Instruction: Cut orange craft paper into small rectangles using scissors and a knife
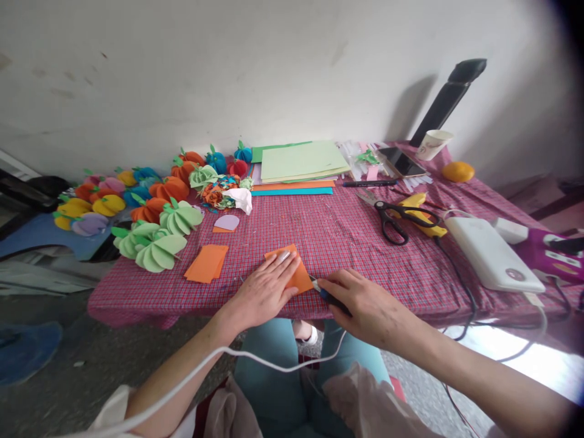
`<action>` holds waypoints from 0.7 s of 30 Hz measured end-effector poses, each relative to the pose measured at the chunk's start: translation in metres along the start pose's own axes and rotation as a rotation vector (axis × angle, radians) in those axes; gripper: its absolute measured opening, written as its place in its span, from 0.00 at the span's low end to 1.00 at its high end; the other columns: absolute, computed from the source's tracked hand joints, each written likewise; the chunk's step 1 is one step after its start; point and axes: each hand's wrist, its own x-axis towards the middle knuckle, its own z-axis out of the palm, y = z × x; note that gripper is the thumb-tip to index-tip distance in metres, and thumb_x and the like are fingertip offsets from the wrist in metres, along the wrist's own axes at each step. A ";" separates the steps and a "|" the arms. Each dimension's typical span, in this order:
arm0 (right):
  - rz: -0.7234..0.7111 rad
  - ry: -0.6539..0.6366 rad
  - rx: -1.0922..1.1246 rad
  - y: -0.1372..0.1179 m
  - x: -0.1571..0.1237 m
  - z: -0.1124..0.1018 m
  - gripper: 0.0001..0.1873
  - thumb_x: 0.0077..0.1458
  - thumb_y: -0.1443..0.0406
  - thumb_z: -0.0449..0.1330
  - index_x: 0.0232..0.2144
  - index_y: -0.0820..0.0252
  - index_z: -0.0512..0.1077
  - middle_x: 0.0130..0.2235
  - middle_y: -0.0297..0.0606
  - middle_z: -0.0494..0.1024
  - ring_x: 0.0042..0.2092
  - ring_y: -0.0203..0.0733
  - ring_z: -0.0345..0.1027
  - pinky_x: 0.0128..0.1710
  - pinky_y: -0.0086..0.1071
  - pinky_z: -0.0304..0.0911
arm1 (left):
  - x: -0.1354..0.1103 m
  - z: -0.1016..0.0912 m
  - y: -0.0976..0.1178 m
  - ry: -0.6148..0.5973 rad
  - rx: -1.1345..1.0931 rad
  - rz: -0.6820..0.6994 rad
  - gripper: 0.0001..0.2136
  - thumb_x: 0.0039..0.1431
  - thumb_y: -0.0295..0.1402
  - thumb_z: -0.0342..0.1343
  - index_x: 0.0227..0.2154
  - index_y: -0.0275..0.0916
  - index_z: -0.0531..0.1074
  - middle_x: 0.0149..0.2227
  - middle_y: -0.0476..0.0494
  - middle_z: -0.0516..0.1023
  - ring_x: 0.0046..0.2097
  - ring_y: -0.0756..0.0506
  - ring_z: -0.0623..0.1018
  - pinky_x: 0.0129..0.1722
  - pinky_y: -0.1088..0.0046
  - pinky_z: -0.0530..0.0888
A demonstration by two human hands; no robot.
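Observation:
An orange paper piece [301, 277] lies near the table's front edge. My left hand [267, 291] rests flat across it, fingers stretched out. In the grip of my right hand [362, 301] is a utility knife [325, 293] with a dark handle, its blade end touching the right edge of the paper. To the left lies a small stack of orange paper pieces [207, 264]. Just behind that stack, a rounded lilac paper piece [227, 222] sits on top of an orange one.
Several folded paper pumpkins [159, 251] crowd the left side, beside a heap of paper scraps [223, 191]. Coloured sheets [301, 161] lie at the back. On the right are scissors [395, 219], a white power bank [495, 255], a paper cup [433, 145] and an orange fruit [458, 171].

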 end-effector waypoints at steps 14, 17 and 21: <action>-0.001 0.030 -0.010 0.010 -0.001 0.003 0.22 0.50 0.69 0.51 0.49 0.60 0.63 0.36 0.42 0.67 0.39 0.42 0.62 0.37 0.38 0.63 | 0.000 -0.003 0.001 0.003 -0.025 0.003 0.27 0.60 0.42 0.37 0.59 0.36 0.42 0.61 0.42 0.46 0.62 0.46 0.43 0.59 0.64 0.49; 0.010 0.008 -0.019 0.009 0.001 0.003 0.22 0.50 0.70 0.51 0.49 0.61 0.63 0.37 0.42 0.67 0.40 0.42 0.62 0.38 0.38 0.63 | 0.003 -0.006 0.001 0.013 -0.056 -0.026 0.26 0.61 0.41 0.36 0.59 0.36 0.41 0.61 0.42 0.46 0.62 0.47 0.45 0.59 0.64 0.49; 0.011 0.021 -0.015 0.009 0.002 0.003 0.21 0.50 0.69 0.51 0.48 0.61 0.64 0.36 0.42 0.67 0.39 0.42 0.62 0.37 0.37 0.63 | 0.009 -0.005 -0.001 0.044 -0.059 -0.072 0.24 0.62 0.39 0.35 0.59 0.37 0.43 0.61 0.41 0.48 0.61 0.47 0.48 0.59 0.62 0.50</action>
